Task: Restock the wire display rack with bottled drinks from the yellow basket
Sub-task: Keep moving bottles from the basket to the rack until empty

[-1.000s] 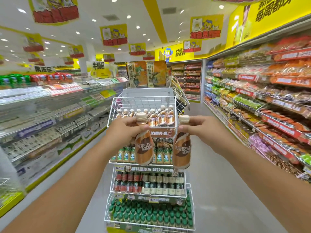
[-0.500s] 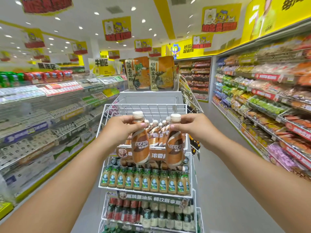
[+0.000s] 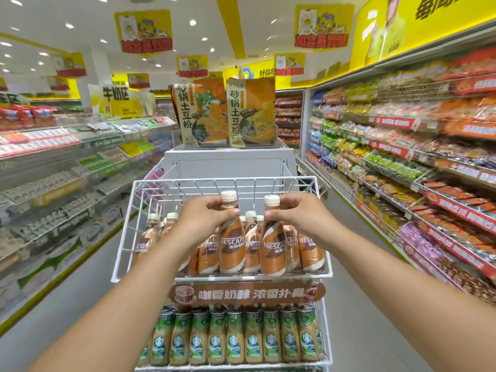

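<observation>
Shop aisle surrounding a wire rack (image 3: pixel 128 226); both arms are reaching forward, left hand (image 3: pixel 205 220) gripping one bottle's (image 3: pixel 232 245) neck, right hand (image 3: pixel 294 212) pinching another bottle (image 3: pixel 273 248) at the top tier.

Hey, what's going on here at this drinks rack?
A person is restocking the top basket of a white wire display rack in a shop aisle. The left hand grips one Nescafe coffee bottle by the neck and the right hand grips another, both upright at the front of the row of matching bottles already there. The tier below holds green-labelled Starbucks bottles. The yellow basket is not in view.
</observation>
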Motion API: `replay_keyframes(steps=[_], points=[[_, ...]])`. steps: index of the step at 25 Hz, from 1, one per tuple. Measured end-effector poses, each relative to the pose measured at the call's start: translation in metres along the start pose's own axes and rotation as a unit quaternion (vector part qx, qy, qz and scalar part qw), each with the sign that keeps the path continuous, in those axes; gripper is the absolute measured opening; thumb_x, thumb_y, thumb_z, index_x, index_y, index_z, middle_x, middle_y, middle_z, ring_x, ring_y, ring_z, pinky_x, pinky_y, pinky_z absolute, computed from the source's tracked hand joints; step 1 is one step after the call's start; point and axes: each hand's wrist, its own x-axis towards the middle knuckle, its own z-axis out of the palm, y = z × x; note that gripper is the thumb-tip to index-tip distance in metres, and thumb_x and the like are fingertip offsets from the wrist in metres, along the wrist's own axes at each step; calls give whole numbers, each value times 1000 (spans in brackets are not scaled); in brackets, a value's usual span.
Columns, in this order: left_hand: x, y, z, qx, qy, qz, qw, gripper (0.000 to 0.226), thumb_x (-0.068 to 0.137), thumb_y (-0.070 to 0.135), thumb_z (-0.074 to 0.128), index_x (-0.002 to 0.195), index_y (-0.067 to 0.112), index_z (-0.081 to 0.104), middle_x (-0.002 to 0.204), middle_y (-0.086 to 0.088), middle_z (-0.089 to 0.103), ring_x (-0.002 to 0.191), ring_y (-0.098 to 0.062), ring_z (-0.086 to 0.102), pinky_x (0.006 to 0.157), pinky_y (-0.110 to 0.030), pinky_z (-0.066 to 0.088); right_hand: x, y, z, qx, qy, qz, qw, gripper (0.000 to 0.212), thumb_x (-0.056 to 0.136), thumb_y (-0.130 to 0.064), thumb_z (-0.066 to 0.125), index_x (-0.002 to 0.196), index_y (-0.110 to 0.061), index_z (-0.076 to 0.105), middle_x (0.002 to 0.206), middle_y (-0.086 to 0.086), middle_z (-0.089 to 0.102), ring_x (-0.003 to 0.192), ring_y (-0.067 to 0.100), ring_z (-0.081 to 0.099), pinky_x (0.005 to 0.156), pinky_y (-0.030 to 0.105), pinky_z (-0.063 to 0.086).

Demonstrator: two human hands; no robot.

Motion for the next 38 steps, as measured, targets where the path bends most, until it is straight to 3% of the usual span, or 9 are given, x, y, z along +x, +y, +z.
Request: replay_keyframes(steps=[3, 7, 10, 15, 20, 25, 30, 32, 38], points=[[33, -20, 2, 16, -36, 6, 999, 19, 80, 33, 86, 96, 28, 78, 89, 16, 78, 83, -2, 74, 72, -21, 56, 26, 9, 16, -21, 13, 24, 999, 24, 77, -33, 89, 97, -22, 81, 89, -7, 80, 90, 18, 77, 87, 42, 61], [67, -42, 10, 10, -67, -18, 998, 17, 79, 32, 86, 94, 27, 79, 91, 11, 79, 86, -11, 76, 87, -42, 61, 52, 21, 30, -27, 37, 69, 997, 48, 69, -43, 92, 110, -21, 78, 96, -8, 80, 90, 12, 77, 79, 33, 60], [83, -57, 16, 9, -93, -28, 995, 22, 77, 39, 86, 96, 29, 79, 91, 10, 79, 86, -12, 76, 89, -45, 61, 62, 28, 31, -39, 45, 101, 993, 31, 75, -34, 90, 101, -21, 80, 90, -9, 80, 80, 7, 76, 73, 27, 57], [90, -64, 20, 30, -123, -30, 991, 14, 82, 34, 84, 92, 28, 77, 83, 17, 78, 74, 0, 74, 72, -25, 56, 69, 42, 40, -98, 62, 135, 984, 54, 62, -50, 92, 105, -21, 79, 92, -10, 80, 86, 9, 76, 87, 35, 60], [90, -72, 21, 38, -118, -49, 991, 22, 82, 36, 84, 98, 30, 70, 88, 17, 73, 73, 4, 67, 59, -10, 42, 69, 45, 48, -155, 86, 156, 972, 45, 71, -47, 90, 105, -19, 77, 96, -8, 78, 85, 10, 72, 69, 26, 53], [93, -80, 28, 17, -99, -44, 994, 76, 81, 41, 83, 146, 16, 51, 137, -4, 62, 104, -13, 58, 87, -27, 42, 66, 45, 58, -208, 95, 157, 961, 55, 78, -45, 85, 125, -20, 72, 115, -3, 75, 101, 13, 70, 85, 28, 54], [88, -83, 29, 7, -77, -40, 996, 77, 80, 47, 83, 145, 20, 51, 133, -1, 64, 109, -15, 61, 91, -30, 47, 59, 38, 62, -235, 97, 143, 957, 63, 89, -39, 77, 143, -13, 58, 136, 3, 66, 124, 20, 61, 96, 26, 45], [85, -81, 27, 11, -68, -34, 997, 70, 81, 46, 81, 141, 22, 54, 123, 3, 68, 104, -12, 63, 82, -26, 48, 54, 32, 63, -239, 93, 134, 957, 63, 90, -41, 74, 144, -13, 57, 139, 3, 64, 126, 20, 60, 102, 29, 47], [68, -67, 14, 148, -52, 20, 988, 61, 90, 54, 68, 145, 30, 51, 132, 7, 64, 104, -12, 60, 83, -30, 45, 27, 28, 53, -254, 97, 48, 961, 38, 98, -41, 62, 129, -19, 68, 125, -4, 69, 113, 13, 64, 94, 29, 51]])
